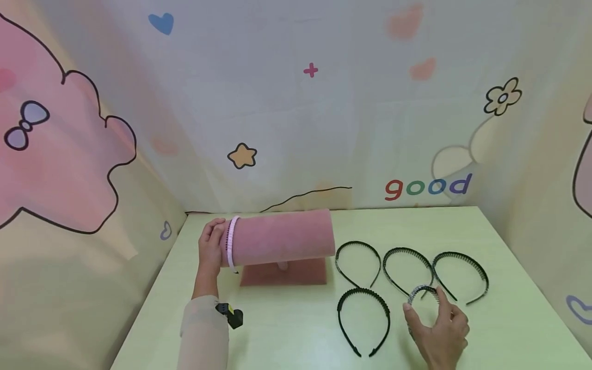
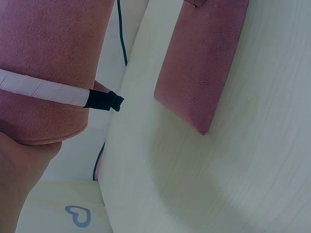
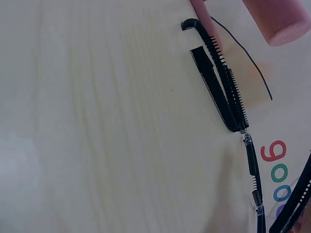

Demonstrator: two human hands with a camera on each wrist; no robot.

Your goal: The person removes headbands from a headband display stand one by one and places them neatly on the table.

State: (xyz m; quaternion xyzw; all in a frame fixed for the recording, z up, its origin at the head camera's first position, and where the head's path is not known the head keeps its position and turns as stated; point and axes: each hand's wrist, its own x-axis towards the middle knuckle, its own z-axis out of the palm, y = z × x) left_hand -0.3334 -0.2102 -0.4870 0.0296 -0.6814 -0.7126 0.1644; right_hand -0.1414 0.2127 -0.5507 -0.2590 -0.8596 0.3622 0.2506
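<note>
The pink, fabric-covered roll (image 1: 279,236) lies roughly level, raised above the bench (image 1: 287,326) on its flat pink base (image 1: 284,273), its left end held in my left grip (image 1: 211,247). Near that end, a pale lilac headband (image 1: 230,241) spans the roll crosswise, wrapped in ribbon, dark teeth along one edge, a black tip jutting past the underside. To the roll's right, my right grip (image 1: 439,329) pinches a dark toothed headband (image 1: 423,288), arch uppermost, its sides between thumb and finger.
</note>
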